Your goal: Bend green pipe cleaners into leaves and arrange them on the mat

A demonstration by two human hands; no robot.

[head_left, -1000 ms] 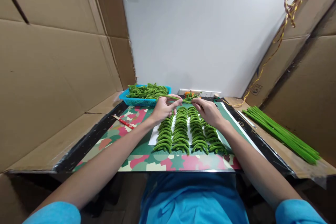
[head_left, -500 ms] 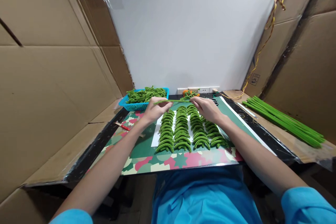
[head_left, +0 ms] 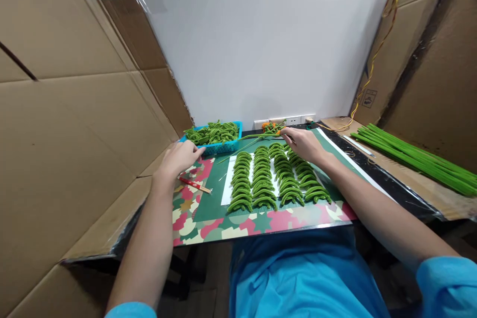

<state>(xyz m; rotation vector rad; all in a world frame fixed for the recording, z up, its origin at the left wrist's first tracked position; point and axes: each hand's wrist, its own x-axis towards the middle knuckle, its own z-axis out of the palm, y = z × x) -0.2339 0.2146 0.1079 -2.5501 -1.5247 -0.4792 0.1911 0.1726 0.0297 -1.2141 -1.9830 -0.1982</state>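
My right hand [head_left: 302,143] is closed at the far side of the mat, pinching one end of a long green chenille stem [head_left: 257,135], which reaches left toward the basket. My left hand [head_left: 179,158] is off the stem, its thumb stretched out, at the near left corner of a blue basket [head_left: 219,148]; its other fingers show only partly. Curved green chenille pieces [head_left: 264,176] lie in several overlapping rows on white paper [head_left: 228,186], between and nearer than my hands. More green twisted pieces [head_left: 212,132] fill the basket.
Red-wrapped chopsticks [head_left: 194,185] lie on the patterned border of the green mat [head_left: 210,203]. A bundle of straight green stems [head_left: 413,159] and a white pen-like stick [head_left: 359,146] lie at right. Orange-and-green pieces [head_left: 271,127] sit by the wall sockets [head_left: 293,120]. Cardboard walls [head_left: 74,124] flank the table.
My left hand has let go of the stem and moved left toward the basket's near corner. My right hand still holds the stem. The view has shifted slightly.
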